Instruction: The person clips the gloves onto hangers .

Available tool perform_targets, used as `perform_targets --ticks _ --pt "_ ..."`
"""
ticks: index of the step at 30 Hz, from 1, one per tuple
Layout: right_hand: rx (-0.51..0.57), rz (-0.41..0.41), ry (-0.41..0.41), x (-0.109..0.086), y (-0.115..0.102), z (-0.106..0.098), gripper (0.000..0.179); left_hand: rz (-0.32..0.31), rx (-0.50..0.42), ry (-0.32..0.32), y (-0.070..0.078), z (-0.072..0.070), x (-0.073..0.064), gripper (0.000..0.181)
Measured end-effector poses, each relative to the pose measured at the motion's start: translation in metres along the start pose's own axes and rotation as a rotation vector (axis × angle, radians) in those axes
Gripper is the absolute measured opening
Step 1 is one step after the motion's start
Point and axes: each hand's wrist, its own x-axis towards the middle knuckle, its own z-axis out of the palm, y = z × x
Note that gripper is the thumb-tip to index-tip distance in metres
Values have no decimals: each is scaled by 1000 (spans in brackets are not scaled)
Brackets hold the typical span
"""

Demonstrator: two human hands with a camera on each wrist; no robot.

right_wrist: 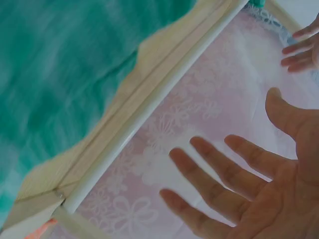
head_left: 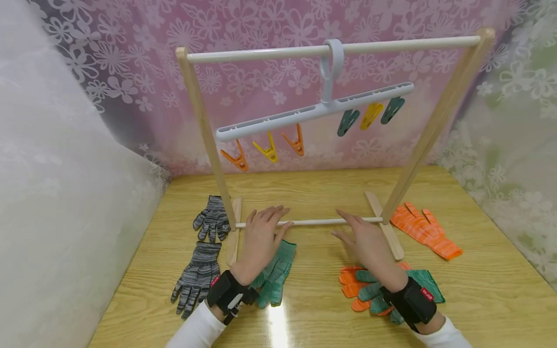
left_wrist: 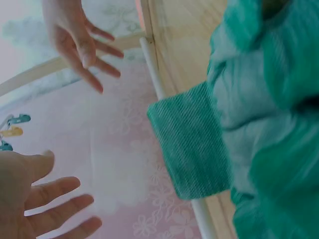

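Note:
My left hand point(head_left: 261, 239) hovers palm down with fingers extended near the left end of the rack's lower white bar point(head_left: 317, 222). A green knit glove point(head_left: 280, 270) lies on the table partly hidden under that wrist. Over by the bar's right end is my right hand point(head_left: 367, 239), fingers spread and holding nothing. Beneath the right wrist, a second green glove point(head_left: 424, 280) overlaps an orange glove point(head_left: 349, 278). Both wrist views show straight, empty fingers, with green fabric large in the foreground.
A wooden rack carries a grey hanger point(head_left: 313, 112) on its top rod point(head_left: 404, 46). Orange and yellow clips point(head_left: 269, 151) hang at left, green and yellow clips point(head_left: 371, 116) at right. Grey gloves point(head_left: 200, 275) lie left; another orange glove point(head_left: 428, 232) lies right.

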Motion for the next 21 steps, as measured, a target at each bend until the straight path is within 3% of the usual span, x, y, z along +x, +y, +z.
perform_targets --ticks 5,10,14,21 --pt "28 52 47 -2 11 -12 49 20 -39 100 -9 -9 4 27" --pt "113 32 160 -3 21 -18 33 -20 -36 150 -18 -21 6 22" --pt "108 32 275 -2 30 -26 24 -45 -54 242 -27 -35 11 21" --pt "104 189 441 5 53 -54 27 -116 -148 422 -48 -64 20 19"
